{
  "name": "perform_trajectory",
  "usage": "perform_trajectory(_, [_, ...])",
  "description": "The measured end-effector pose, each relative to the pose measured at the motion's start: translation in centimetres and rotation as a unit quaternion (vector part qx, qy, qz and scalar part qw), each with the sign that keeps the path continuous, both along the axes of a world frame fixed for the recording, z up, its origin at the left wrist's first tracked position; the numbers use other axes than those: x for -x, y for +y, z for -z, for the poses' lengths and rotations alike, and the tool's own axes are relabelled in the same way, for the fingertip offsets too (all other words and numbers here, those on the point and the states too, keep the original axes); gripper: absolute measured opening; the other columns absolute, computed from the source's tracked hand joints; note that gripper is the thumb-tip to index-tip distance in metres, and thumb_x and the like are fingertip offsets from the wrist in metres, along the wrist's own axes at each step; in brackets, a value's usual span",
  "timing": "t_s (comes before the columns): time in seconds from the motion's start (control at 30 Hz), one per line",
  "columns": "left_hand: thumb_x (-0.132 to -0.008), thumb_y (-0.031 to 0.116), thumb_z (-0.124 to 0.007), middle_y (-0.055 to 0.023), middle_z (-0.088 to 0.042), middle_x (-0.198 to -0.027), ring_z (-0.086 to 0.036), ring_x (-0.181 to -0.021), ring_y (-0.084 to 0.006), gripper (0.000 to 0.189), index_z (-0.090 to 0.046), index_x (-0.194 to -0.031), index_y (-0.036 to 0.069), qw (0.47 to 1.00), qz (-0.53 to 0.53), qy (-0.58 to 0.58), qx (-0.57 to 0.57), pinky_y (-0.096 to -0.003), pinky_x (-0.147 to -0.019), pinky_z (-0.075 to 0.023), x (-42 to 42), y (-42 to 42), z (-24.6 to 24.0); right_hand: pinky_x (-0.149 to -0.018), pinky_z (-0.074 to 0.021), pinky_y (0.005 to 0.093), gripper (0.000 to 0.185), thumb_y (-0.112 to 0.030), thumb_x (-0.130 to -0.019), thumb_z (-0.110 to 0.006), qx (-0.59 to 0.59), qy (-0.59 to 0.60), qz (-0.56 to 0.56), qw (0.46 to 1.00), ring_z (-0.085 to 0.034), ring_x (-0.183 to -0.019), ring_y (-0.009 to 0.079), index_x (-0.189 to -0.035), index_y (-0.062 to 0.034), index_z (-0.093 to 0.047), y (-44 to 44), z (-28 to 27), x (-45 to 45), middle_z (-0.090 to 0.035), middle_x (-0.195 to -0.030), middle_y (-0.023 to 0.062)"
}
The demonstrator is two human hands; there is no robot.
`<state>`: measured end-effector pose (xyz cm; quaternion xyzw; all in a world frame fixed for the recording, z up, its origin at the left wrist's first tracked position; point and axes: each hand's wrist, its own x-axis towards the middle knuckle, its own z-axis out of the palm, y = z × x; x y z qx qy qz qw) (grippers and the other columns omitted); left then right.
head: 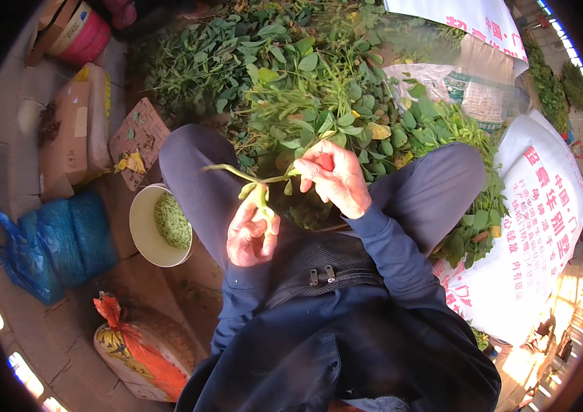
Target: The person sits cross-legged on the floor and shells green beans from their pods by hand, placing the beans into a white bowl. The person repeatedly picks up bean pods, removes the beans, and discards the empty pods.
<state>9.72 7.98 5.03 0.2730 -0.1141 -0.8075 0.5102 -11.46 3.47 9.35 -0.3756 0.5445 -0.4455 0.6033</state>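
My right hand [340, 177] pinches a green bean-plant stem [276, 179] between thumb and fingers, above my lap. Something red shows at its fingers; I cannot tell what it is. My left hand [252, 234] has its fingertips on plump green pods [258, 195] that hang from the same stem. The stem's thin end sticks out to the left over my knee. Left of that knee, a white bucket [140, 226] holds many shelled green beans [172, 221]. A large heap of leafy bean plants [317, 103] lies before me, reaching between my legs.
White sheets with red printing [533, 221] cover the ground and plants at right. To the left are a cardboard box [65, 139], a flat carton piece [139, 144], a blue plastic bag [59, 247] and an orange-and-white sack [142, 355]. A pink tub [83, 38] stands farther off.
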Motion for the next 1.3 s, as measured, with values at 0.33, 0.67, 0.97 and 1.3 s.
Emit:
perform_trajectory(0.33, [-0.107,0.014,-0.05,-0.0066,-0.059,-0.073,-0.035,-0.044,-0.0063,0.034,-0.059,-0.137,-0.001,0.991,0.09,-0.096,-0.03,-0.0187,-0.042,-0.0297,2.2,0.6,0.8,-0.054,-0.0444,0.0197,0.012,-0.013,-0.103,-0.062,0.053,-0.053,-0.057,0.996,-0.056,-0.063,0.0043,-0.106,-0.0038,-0.056,0.5,-1.5,-0.3,-0.07,-0.087,0.0064])
perform_trajectory(0.67, [-0.097,0.003,-0.069,-0.0011,-0.065,-0.086,-0.061,-0.076,-0.0095,0.03,-0.064,-0.126,-0.004,0.975,-0.044,-0.217,0.029,-0.0204,-0.07,-0.0497,4.4,-1.6,2.3,-0.058,-0.0429,0.021,0.012,-0.008,-0.1,-0.066,0.064,-0.024,-0.064,0.996,-0.051,-0.064,0.0043,-0.106,-0.002,-0.058,2.7,-2.0,0.2,-0.073,-0.092,0.0081])
perform_trajectory(0.97, [-0.09,0.007,-0.079,-0.0042,-0.067,-0.095,-0.069,-0.096,-0.0158,0.048,-0.06,-0.132,-0.004,0.966,0.022,-0.222,0.129,-0.0273,-0.086,-0.0554,5.3,-3.2,3.4,-0.06,-0.045,0.0214,0.011,-0.006,-0.099,-0.067,0.108,-0.018,-0.073,0.991,-0.055,-0.068,0.0051,-0.107,-0.0023,-0.059,4.3,-0.8,-0.2,-0.073,-0.097,0.0088])
perform_trajectory(1.3, [-0.09,0.005,-0.076,-0.0135,-0.07,-0.101,-0.07,-0.091,-0.0201,0.048,-0.054,-0.131,-0.008,0.943,-0.057,-0.244,0.22,-0.034,-0.084,-0.059,5.2,-2.7,3.8,-0.057,-0.0438,0.0211,0.015,-0.004,-0.097,-0.07,0.127,-0.039,-0.049,0.99,-0.053,-0.066,0.0044,-0.107,-0.0018,-0.06,4.5,-0.8,-1.3,-0.067,-0.088,0.0022])
